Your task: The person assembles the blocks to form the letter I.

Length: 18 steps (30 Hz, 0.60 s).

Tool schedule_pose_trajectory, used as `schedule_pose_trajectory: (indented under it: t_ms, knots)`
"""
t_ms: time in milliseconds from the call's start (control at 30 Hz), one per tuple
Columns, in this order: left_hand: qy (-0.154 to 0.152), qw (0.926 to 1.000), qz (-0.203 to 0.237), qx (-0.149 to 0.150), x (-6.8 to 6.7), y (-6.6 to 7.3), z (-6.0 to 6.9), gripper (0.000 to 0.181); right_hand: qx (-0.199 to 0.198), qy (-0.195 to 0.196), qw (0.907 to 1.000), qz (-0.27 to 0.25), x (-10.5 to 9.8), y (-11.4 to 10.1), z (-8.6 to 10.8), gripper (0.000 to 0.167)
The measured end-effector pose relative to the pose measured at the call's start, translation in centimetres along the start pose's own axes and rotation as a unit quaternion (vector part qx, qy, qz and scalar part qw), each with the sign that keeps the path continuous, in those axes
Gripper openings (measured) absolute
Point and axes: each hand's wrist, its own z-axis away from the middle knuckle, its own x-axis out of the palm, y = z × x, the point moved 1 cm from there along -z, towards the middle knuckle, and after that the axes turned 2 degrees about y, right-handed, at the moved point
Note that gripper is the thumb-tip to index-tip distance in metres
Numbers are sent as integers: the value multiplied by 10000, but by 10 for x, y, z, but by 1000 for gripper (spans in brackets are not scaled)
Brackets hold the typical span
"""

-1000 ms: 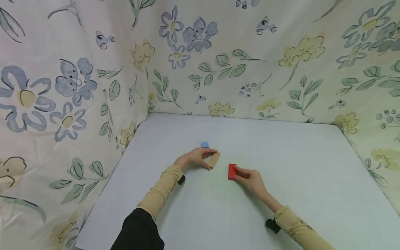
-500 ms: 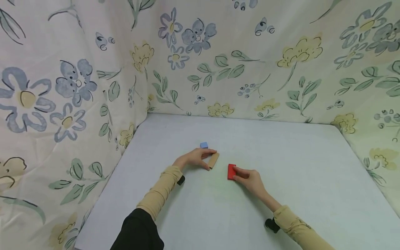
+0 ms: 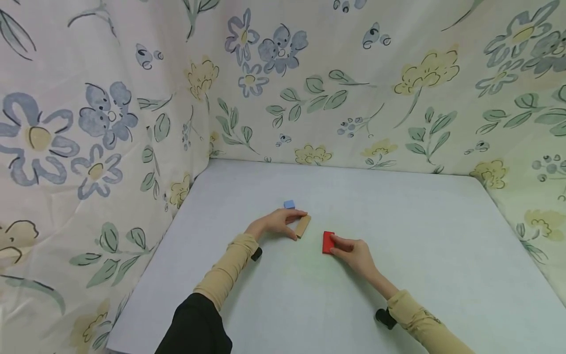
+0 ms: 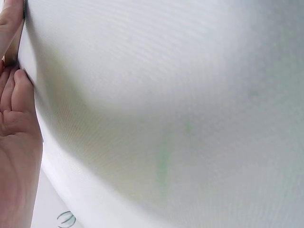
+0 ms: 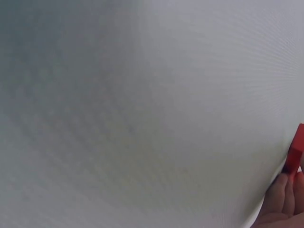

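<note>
In the head view a tan wooden block (image 3: pixel 303 226) lies slanted on the white table, its two ends between the thumb and fingers of the left hand (image 3: pixel 277 222), which pinches it. A small blue block (image 3: pixel 289 204) sits just beyond that hand's fingers. To the right, the right hand (image 3: pixel 355 254) pinches a red block (image 3: pixel 327 243) by its right side. The two blocks are apart. At the right edge of the right wrist view, fingers touch the red block (image 5: pixel 296 145). The left wrist view shows the left hand (image 4: pixel 19 137) against a partly hidden block.
The white table (image 3: pixel 398 216) extends around the blocks on all sides. Floral cloth (image 3: pixel 336 113) hangs behind its far edge and along the left. A dark wrist camera (image 3: pixel 385 319) is beneath the right wrist, another (image 3: pixel 256 254) beneath the left.
</note>
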Motion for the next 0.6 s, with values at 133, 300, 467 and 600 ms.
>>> schedule_pose_trajectory:
  t_ms: [133, 300, 467, 600]
  knots:
    - [3, 10000, 9, -12, 0, 1, 1, 82, 49, -20, 10000, 7, 0, 0, 0, 43]
    - [-25, 10000, 19, -50, -1, 3, 2, 82, 98, 22, 9999, 9, 2, 6, -1, 44]
    - [-18, 10000, 74, -17, 0, 4, 2, 82, 133, 44, 9999, 38, 1, 5, -1, 43]
    - [-4, 10000, 40, -33, 0, 3, 1, 82, 146, 21, 9998, 103, 1, 3, -1, 43]
